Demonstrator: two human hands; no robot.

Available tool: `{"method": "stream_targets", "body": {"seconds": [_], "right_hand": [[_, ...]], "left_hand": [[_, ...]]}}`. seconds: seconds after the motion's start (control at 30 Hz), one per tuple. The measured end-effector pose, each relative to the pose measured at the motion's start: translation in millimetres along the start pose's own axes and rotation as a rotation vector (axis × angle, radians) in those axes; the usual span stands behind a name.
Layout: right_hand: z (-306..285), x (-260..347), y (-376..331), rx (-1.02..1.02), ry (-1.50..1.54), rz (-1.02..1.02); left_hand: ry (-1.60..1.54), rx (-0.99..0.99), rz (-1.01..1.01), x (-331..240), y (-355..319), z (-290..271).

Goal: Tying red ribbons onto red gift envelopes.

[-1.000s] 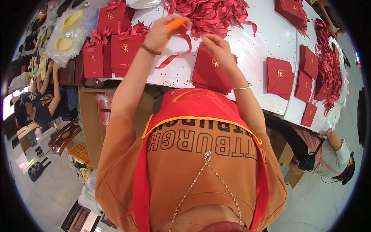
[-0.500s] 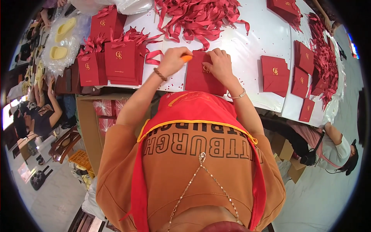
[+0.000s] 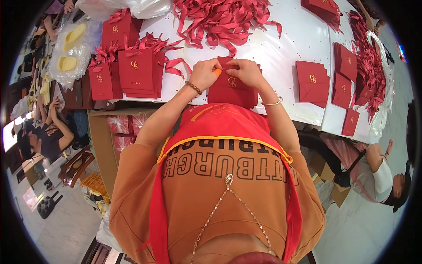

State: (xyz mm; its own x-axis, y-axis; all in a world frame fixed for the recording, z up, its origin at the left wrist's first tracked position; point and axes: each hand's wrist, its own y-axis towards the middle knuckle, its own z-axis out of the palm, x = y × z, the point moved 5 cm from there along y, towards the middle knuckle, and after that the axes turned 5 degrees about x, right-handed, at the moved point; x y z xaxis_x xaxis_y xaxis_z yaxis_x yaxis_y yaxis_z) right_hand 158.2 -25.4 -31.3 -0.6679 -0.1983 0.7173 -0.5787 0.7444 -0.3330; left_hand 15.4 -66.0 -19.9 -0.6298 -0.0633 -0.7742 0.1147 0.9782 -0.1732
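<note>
Seen from the head: left hand pinched shut on a small orange tool, right hand closed on the top edge of a red paper bag, flat at the white table near edge.

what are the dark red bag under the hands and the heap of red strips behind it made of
Dark red bag: seemingly matte card or stiff paper; it lies flat with crisp edges and a gold emblem. Red strips: probably satin-like fabric ribbon; they curl limply with a slight sheen.

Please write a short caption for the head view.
Both hands, left hand and right hand, press on a dark red paper bag at the white table.
</note>
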Motion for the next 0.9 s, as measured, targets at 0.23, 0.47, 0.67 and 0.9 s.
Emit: {"method": "stream_targets", "body": {"seconds": [0.23, 0.47, 0.67, 0.9], "right_hand": [[-0.8, 4.0, -3.5, 0.009, 0.013, -0.042], [0.0, 3.4, -7.1, 0.003, 0.072, 0.035], [2.5, -0.3, -5.8, -0.005, 0.101, 0.003], [2.3, -1.5, -4.9, 0.004, 0.108, 0.033]], "left_hand": [[-0.067, -0.046, 0.006, 2.9, -3.5, 2.9], [-0.081, -0.013, 0.013, 8.8, 2.5, 8.1], [-0.277, 0.095, -0.085, 24.4, 5.5, 10.4], [-0.064, 0.03, 0.013, 1.9, 3.5, 4.8]]}}
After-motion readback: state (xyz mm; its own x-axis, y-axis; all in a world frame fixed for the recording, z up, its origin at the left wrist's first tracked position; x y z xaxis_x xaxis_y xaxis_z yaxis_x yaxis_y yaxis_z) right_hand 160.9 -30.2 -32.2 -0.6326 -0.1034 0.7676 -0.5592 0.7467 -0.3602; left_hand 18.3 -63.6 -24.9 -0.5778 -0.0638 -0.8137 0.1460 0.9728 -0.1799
